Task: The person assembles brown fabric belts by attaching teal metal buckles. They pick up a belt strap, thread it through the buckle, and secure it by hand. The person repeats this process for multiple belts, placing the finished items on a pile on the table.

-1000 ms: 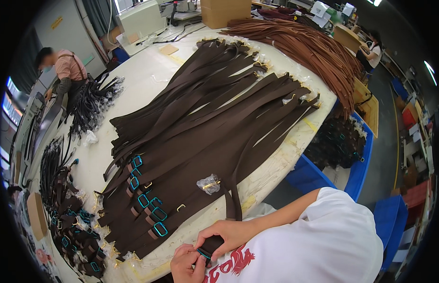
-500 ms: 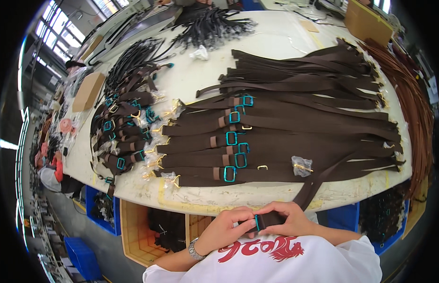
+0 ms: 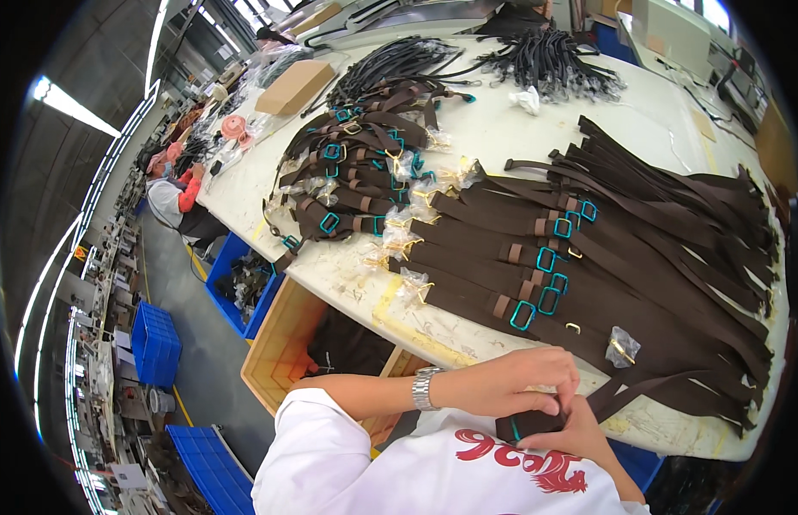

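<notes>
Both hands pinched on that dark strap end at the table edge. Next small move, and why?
Probably seat the teal buckle fully on the strap. The left hand presses on it from above and the right hand supports it from below, and the buckle shows only as a sliver between them. The straps laid on the table already show their buckles fully. How far it is threaded, I can't tell.

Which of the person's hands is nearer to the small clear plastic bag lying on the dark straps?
Right. The right hand sits just below the clear plastic bag, holding the strap end; the left hand lies further to its left.
</notes>
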`<action>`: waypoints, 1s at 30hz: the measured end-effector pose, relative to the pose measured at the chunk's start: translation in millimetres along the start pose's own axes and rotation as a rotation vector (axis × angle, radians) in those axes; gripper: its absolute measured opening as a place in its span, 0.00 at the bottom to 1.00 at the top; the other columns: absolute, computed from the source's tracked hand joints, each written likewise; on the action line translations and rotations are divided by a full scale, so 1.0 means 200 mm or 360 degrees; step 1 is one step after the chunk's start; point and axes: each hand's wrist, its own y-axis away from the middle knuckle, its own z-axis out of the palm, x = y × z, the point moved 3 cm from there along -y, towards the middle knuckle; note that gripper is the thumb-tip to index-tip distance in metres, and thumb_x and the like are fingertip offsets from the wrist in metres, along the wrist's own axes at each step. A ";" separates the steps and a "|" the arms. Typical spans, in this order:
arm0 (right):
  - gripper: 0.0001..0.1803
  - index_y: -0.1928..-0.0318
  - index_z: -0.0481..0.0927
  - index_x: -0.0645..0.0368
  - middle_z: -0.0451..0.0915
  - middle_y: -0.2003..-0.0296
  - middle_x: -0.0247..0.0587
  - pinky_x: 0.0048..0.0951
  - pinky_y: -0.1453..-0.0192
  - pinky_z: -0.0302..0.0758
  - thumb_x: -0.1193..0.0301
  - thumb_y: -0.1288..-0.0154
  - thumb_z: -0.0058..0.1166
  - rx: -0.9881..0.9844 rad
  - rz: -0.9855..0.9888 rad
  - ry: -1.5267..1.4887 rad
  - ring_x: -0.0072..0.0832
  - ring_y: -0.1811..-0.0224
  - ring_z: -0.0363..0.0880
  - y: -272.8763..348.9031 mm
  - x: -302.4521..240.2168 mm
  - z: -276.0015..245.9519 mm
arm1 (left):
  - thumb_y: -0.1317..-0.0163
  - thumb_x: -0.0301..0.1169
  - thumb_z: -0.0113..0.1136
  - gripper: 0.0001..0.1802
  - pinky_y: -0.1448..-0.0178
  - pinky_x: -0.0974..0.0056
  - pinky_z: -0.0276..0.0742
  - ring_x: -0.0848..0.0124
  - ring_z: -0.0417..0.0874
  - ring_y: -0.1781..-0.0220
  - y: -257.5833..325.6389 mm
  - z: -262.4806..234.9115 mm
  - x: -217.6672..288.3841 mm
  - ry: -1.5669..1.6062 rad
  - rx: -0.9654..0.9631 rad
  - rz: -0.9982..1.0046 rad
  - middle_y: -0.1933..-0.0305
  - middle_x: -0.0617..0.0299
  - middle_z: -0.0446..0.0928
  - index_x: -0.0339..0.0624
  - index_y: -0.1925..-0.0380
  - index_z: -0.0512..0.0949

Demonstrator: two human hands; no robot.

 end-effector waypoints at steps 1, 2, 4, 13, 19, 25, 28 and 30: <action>0.25 0.50 0.86 0.64 0.89 0.56 0.35 0.24 0.46 0.80 0.71 0.46 0.85 0.0066 -0.0041 0.0017 0.18 0.54 0.86 0.00 -0.03 0.02 | 0.29 0.29 0.67 0.06 0.36 0.57 0.76 0.60 0.81 0.41 -0.02 0.00 0.01 0.0152 0.0011 -0.0152 0.49 0.60 0.82 0.41 0.58 0.81; 0.26 0.51 0.86 0.64 0.89 0.58 0.35 0.24 0.47 0.80 0.69 0.46 0.86 0.0146 -0.0087 0.0037 0.19 0.55 0.86 0.01 -0.07 0.03 | 0.28 0.29 0.67 0.06 0.36 0.57 0.77 0.62 0.82 0.42 -0.06 0.00 0.01 0.0301 -0.0003 -0.0289 0.50 0.60 0.83 0.40 0.58 0.81; 0.26 0.50 0.86 0.64 0.89 0.58 0.35 0.25 0.49 0.80 0.68 0.46 0.86 0.0079 0.0046 0.0152 0.19 0.56 0.85 0.00 0.03 -0.04 | 0.27 0.28 0.66 0.06 0.39 0.59 0.80 0.65 0.85 0.46 -0.03 0.02 0.00 0.0545 -0.0026 -0.0537 0.49 0.58 0.86 0.38 0.56 0.85; 0.24 0.40 0.86 0.58 0.88 0.51 0.42 0.37 0.42 0.82 0.69 0.35 0.75 0.0164 -0.0740 0.0909 0.39 0.52 0.87 -0.03 -0.22 -0.21 | 0.21 0.28 0.60 0.09 0.53 0.59 0.86 0.66 0.89 0.67 0.11 -0.10 0.04 0.0845 0.0609 -0.0489 0.62 0.53 0.85 0.30 0.56 0.82; 0.26 0.39 0.87 0.58 0.87 0.55 0.38 0.31 0.47 0.80 0.69 0.38 0.77 -0.0169 -0.0465 0.0988 0.30 0.55 0.83 -0.04 -0.31 -0.41 | 0.21 0.30 0.61 0.10 0.59 0.60 0.86 0.65 0.88 0.68 0.14 -0.06 0.01 0.0979 0.0673 -0.0488 0.62 0.52 0.85 0.30 0.56 0.82; 0.24 0.42 0.89 0.56 0.84 0.56 0.30 0.28 0.49 0.77 0.77 0.40 0.75 -0.0239 -0.0391 0.0562 0.23 0.60 0.77 -0.10 -0.30 -0.57 | 0.23 0.28 0.62 0.08 0.59 0.61 0.88 0.64 0.87 0.67 0.12 -0.04 0.04 0.1013 0.0702 -0.0454 0.61 0.49 0.86 0.33 0.59 0.84; 0.24 0.43 0.88 0.58 0.86 0.53 0.35 0.31 0.48 0.79 0.81 0.41 0.73 -0.0104 -0.0548 0.0747 0.30 0.57 0.82 -0.09 -0.41 -0.52 | 0.24 0.26 0.61 0.09 0.58 0.63 0.87 0.68 0.87 0.65 0.09 -0.05 0.04 0.0857 0.0636 -0.0420 0.48 0.47 0.85 0.33 0.62 0.86; 0.24 0.44 0.88 0.59 0.86 0.51 0.39 0.34 0.47 0.80 0.81 0.42 0.72 0.0080 -0.0878 0.1153 0.36 0.55 0.85 -0.08 -0.49 -0.43 | 0.25 0.25 0.61 0.09 0.56 0.66 0.85 0.71 0.87 0.64 0.07 -0.04 -0.01 0.0767 0.0577 -0.0492 0.40 0.47 0.84 0.31 0.61 0.87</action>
